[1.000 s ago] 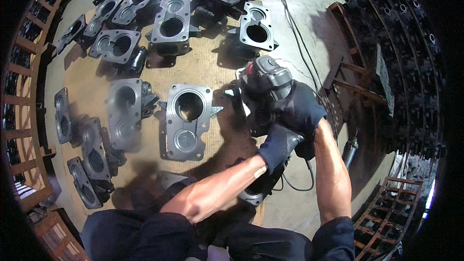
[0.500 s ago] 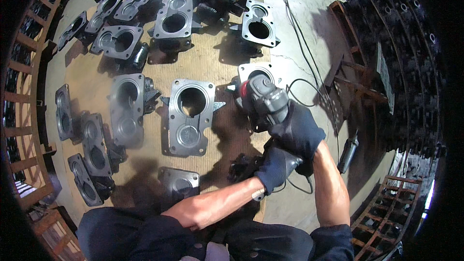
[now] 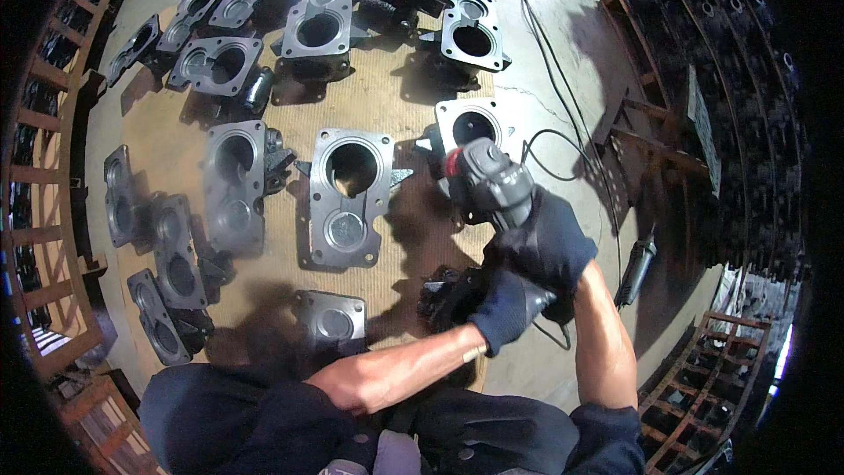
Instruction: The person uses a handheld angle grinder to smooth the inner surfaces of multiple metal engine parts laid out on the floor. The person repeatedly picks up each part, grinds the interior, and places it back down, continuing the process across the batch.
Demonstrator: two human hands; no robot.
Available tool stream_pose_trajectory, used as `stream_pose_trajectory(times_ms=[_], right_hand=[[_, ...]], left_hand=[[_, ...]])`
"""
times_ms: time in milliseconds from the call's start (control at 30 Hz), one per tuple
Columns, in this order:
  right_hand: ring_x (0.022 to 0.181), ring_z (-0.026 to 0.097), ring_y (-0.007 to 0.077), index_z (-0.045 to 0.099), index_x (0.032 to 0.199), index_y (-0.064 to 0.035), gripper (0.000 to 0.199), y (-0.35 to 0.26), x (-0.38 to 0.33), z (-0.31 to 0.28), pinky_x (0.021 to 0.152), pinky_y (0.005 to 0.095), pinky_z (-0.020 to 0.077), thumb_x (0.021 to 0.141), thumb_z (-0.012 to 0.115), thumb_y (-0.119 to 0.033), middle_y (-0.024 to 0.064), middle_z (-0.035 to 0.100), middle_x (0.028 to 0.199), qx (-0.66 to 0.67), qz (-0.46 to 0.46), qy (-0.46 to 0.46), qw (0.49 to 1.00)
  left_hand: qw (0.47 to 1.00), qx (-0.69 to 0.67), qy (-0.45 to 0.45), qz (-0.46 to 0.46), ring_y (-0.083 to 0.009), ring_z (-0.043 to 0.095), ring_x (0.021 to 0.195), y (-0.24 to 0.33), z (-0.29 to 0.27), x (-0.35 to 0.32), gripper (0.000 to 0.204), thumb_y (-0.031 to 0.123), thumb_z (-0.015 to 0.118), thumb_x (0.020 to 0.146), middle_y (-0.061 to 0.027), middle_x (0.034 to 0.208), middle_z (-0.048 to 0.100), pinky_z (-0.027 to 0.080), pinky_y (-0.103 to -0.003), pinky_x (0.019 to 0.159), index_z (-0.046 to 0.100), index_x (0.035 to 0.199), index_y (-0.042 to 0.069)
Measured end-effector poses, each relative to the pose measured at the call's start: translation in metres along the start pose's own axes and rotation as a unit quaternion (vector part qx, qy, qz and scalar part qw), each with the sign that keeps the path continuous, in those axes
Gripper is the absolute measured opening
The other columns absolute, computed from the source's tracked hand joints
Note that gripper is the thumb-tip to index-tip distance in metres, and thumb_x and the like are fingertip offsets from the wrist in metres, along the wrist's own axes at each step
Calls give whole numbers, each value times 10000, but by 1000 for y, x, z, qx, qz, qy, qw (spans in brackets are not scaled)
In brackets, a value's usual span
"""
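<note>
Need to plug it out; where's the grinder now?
Head view, right of centre: the grinder sits in both gloved hands, over the pale casting.

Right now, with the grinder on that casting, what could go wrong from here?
1. The power cord loops on the floor right beside the angle grinder; it could snag or get nicked.
2. Both gloved hands, left hand and right hand, sit close behind the head, so a kickback off the casting edge could twist the tool toward the bare forearms.
3. Haze drifts over the grey castings to the left; dust may hide the work.
</note>
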State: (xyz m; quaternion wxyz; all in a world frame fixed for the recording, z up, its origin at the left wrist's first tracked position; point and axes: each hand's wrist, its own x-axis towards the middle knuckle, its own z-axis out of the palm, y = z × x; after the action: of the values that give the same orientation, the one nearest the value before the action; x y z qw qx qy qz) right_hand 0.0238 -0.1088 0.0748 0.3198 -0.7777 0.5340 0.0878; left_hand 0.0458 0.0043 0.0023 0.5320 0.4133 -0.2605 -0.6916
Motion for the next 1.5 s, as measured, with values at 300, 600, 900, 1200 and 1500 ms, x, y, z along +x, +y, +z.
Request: stream_pose_trajectory(times_ms=[300, 600, 900, 1200, 1500], right_hand=[[969, 705, 419, 644, 1115, 52, 642, 1, -7, 10, 864, 428, 569, 665, 806, -376, 282, 714, 1004, 17, -9, 22, 1000], [885, 720, 388, 716, 999, -28, 497, -19, 37, -9, 813, 403, 569, 652, 787, -376, 242, 730, 916, -1, -32, 6, 999], [953, 706, 424, 693, 1055, 5, 532, 10, -13, 0, 841, 426, 567, 677, 769, -361, 272, 717, 979, 20, -21, 29, 999], [887, 726, 339, 741, 1019, -31, 605, -19, 47, -48, 838, 364, 560, 566, 865, -412, 221, 739, 959, -35, -26, -42, 998], [773, 692, 269, 707, 990, 9, 490, -3, 57, -69, 774, 367, 550, 578, 803, -237, 168, 723, 843, -22, -65, -37, 997]], left_hand=[[997, 18, 16, 74, -178, 481, 1284, -35, 3, -7, 424, 126, 504, 1032, -101, 1378, 537, 385, -317, 1102, 444, 1436, 12], [992, 108, 27, 58, -196, 553, 1219, 25, -29, 20, 342, 85, 610, 951, -149, 1287, 628, 427, -348, 1063, 599, 1285, 14], [966, 246, -80, -8, -185, 432, 1350, -15, 3, -5, 432, 186, 459, 1056, -118, 1421, 511, 337, -347, 1151, 458, 1465, 45], [970, 187, 64, 144, -229, 550, 1178, -18, 1, 72, 332, 231, 510, 1022, -143, 1237, 609, 436, -331, 1050, 592, 1276, 34], [988, 3, 56, 141, -164, 548, 1114, -14, 36, 103, 295, 86, 513, 1025, -52, 1205, 592, 453, -298, 1016, 535, 1314, 28]])
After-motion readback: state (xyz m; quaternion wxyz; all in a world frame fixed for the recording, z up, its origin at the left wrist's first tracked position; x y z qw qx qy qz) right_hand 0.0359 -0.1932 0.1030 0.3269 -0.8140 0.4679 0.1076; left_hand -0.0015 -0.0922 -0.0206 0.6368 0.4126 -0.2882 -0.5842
